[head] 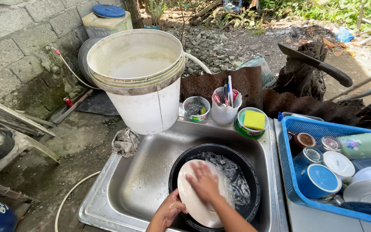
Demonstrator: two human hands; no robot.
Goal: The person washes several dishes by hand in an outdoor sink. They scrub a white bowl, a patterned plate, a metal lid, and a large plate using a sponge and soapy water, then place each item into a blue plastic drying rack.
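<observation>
Your left hand grips the white plate by its rim at about 7 o'clock, fingers curled under the edge, while your right hand lies open and flat on the plate's face, palm down. The plate stands tilted inside the black basin, its lower part in soapy water, and the basin sits in the steel sink. Judge the plate as stiff, breakable and slick with suds; it looks light enough for one hand, but a wet rim can slide, so hold it at the edge with the thumb on top and fingers beneath, as your left hand does. The basin's rim is close around the plate from 12 to 5 o'clock, a hard edge to knock against. Open room lies in the bare sink floor at 9 to 10 o'clock. The big white bucket stands at 11 o'clock, the tub with the yellow sponge at 1 o'clock, and the blue basket of cups and dishes sits just beside the sink at 3 o'clock on the desk.
</observation>
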